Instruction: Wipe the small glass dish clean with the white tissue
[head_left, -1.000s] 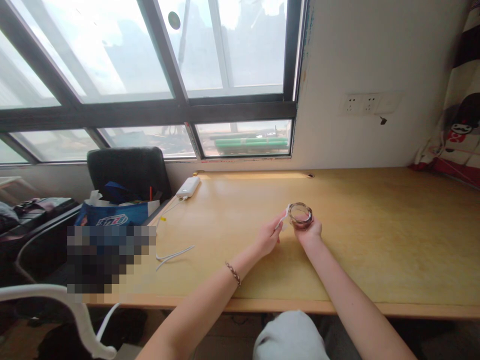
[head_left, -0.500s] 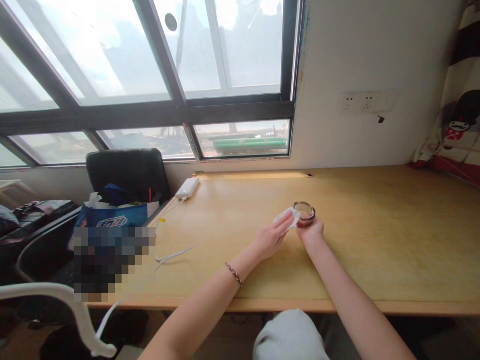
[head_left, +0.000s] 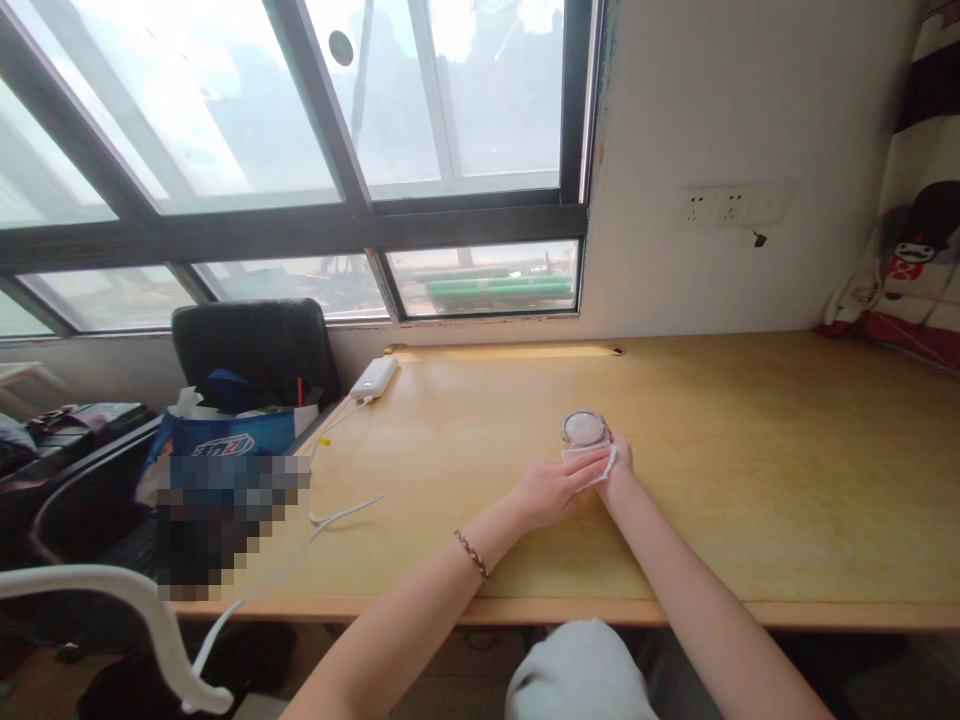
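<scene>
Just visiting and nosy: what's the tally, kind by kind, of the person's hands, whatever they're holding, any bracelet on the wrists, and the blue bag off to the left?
Hands: 2, the left hand and the right hand
Round glassy object: 1
White wipe: 1
Bracelet: 1
Blue bag: 1
Total: 6

Glass point(head_left: 584, 428): lower side disappearing behind tissue point(head_left: 609, 464) and left hand point(head_left: 559, 487). Right hand point(head_left: 622, 468): fingers largely hiding behind glass and tissue. Blue bag point(head_left: 251, 432): lower part vanishing under a pixelated block point(head_left: 217, 530). Both forearms point(head_left: 686, 575): running off the bottom edge. Curtain point(head_left: 926, 235), table point(head_left: 772, 450): extending past the right edge. Window point(head_left: 232, 100): continuing beyond top and left edges.
</scene>
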